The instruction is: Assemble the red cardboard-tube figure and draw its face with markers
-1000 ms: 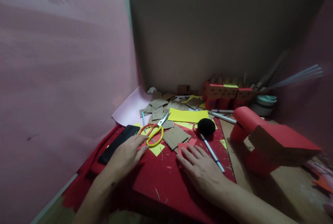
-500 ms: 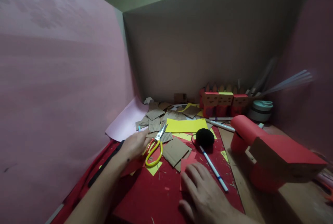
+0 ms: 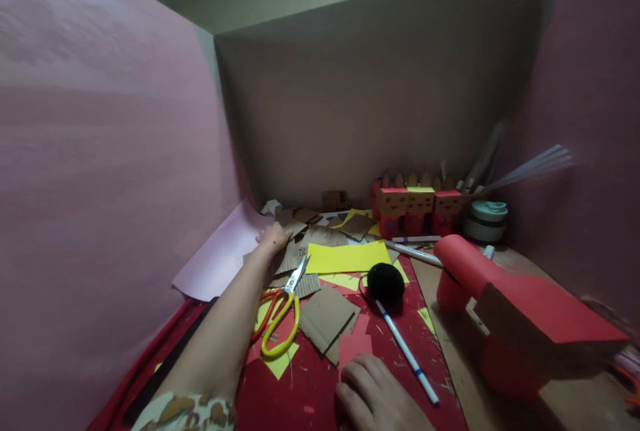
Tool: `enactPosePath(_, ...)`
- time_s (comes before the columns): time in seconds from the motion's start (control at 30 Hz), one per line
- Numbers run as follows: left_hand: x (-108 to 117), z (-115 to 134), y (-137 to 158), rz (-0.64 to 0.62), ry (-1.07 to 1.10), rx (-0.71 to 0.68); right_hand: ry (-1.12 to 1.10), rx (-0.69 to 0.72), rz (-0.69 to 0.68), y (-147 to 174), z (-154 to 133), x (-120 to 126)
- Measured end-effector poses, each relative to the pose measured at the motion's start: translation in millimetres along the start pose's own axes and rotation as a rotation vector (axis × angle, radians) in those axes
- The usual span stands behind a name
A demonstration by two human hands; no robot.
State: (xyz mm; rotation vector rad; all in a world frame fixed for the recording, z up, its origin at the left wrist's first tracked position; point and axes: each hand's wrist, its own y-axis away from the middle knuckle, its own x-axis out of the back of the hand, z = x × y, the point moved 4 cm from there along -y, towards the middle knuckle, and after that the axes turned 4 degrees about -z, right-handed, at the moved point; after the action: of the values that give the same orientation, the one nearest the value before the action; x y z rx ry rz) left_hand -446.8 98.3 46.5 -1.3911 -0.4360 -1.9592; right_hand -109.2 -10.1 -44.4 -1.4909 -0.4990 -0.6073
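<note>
- Have left hand [image 3: 275, 237] stretched out over the far cardboard scraps [image 3: 323, 236], beside the pink sheet [image 3: 220, 259].
- Show its fingers slightly bent; cannot tell of any grip there.
- Have right hand [image 3: 379, 392] at the near edge of the red paper [image 3: 355, 349], fingers curled; cannot tell of a grip there either.
- See scissors [image 3: 291, 286] lying with blades slightly apart, just left of the cardboard squares [image 3: 326, 316].
- See yellow strip [image 3: 345, 257] beyond those squares.
- See marker [image 3: 407, 354] right of the red paper, far end by the black ball [image 3: 386, 284].
</note>
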Motion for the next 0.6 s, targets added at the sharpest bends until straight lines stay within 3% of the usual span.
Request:
enactPosePath(0.17,-4.8,15.6,-1.0,-0.029,-0.014,-0.087,-0.006,0.005,0.041,2.5,-0.9,-1.2)
enactPosePath(0.37,49.0,-22.9,19.2,0.015,-0.002,-0.059,0.009,0.0,0.086,-3.6,-2.6,3.3)
enactPosePath(0.5,84.1,-47.6,66.2,0.057,0.056,-0.03,0.071,0.019,0.166,-8.9,-2.7,6.3)
enactPosePath(0.6,83.8,-57.0,129.0,0.082,0.127,-0.041,0.101,0.021,0.229,-8.6,-3.3,10.2)
